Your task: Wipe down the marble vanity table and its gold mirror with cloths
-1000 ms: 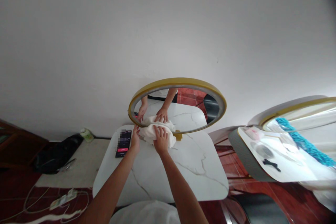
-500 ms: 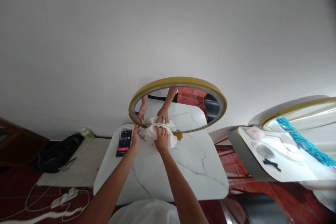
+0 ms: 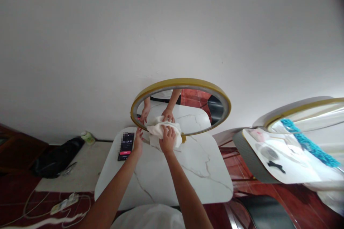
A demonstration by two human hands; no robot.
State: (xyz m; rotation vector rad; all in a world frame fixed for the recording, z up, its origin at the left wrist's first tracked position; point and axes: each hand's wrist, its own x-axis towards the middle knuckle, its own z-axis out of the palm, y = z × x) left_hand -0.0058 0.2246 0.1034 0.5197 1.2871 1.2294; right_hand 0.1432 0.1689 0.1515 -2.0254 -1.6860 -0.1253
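On the table [image 3: 153, 179] the phone [image 3: 126, 146] lies left, the cloth [image 3: 156, 131] before the mirror [image 3: 188, 114]

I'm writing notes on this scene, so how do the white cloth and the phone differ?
The white cloth is pale and crumpled; the phone is dark, flat and rectangular. The right hand holds the cloth, while the phone lies ungripped on the table. The phone shows a lit pink bar; the cloth is plain. Both are near the left hand.
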